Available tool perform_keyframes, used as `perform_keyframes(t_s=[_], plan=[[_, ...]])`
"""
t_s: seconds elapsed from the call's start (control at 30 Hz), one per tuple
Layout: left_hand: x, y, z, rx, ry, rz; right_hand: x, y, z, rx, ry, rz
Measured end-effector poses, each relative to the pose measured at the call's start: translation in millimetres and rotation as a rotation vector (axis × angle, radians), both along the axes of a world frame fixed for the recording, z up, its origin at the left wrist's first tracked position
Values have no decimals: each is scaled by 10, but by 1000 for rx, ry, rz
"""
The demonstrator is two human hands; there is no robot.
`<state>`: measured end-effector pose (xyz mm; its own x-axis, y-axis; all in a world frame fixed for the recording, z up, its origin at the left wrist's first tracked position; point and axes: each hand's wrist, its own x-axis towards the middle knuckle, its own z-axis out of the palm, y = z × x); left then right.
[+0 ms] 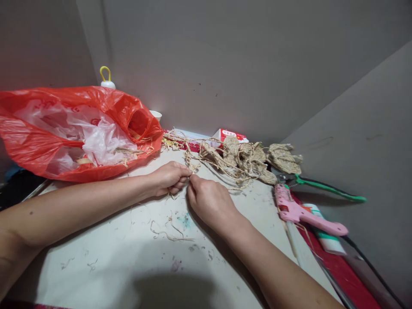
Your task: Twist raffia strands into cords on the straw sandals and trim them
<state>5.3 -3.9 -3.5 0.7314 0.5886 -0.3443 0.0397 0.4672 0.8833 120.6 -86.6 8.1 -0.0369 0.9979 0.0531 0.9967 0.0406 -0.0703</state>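
Note:
My left hand and my right hand meet fingertip to fingertip over the white tabletop. Both are closed in a pinch on a straw cord, which rises from between the fingers in a loose, frayed tangle. Most of what lies inside the fingers is hidden. Beyond my right hand, more straw cord runs in loops toward several small woven straw pieces heaped at the back. Loose fibre strands lie on the tabletop below my hands.
A red plastic bag with clear plastic and straw scraps fills the left back. At the right edge lie a pink glue gun, green-handled pliers and a white-and-green tube. A red-and-white box sits by the grey wall.

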Motion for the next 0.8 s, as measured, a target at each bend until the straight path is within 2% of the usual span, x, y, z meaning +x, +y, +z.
perform_keyframes(t_s=[0.23,0.33,0.43,0.53,0.6,0.63,0.67,0.7,0.77,0.8], plan=[[16,-9,7,74,54,15,-81,-54,2,-46,-106,97],[0,-3,6,82,72,34,-178,-106,-4,-103,-116,187],[-35,5,5,62,54,13,-276,-222,71,-164,-71,313],[-71,18,10,48,39,0,-272,-353,263,-300,145,462],[-87,28,16,54,33,9,-172,-372,399,-486,398,583],[-93,33,19,57,29,13,-95,-344,443,-563,534,593],[-97,36,21,60,28,14,-7,-291,462,-563,666,519],[-99,39,21,63,27,9,85,-216,450,-462,777,376],[-100,44,15,71,28,-14,247,-32,342,-49,850,-2],[-99,45,10,75,28,-26,303,58,258,73,852,-109]])
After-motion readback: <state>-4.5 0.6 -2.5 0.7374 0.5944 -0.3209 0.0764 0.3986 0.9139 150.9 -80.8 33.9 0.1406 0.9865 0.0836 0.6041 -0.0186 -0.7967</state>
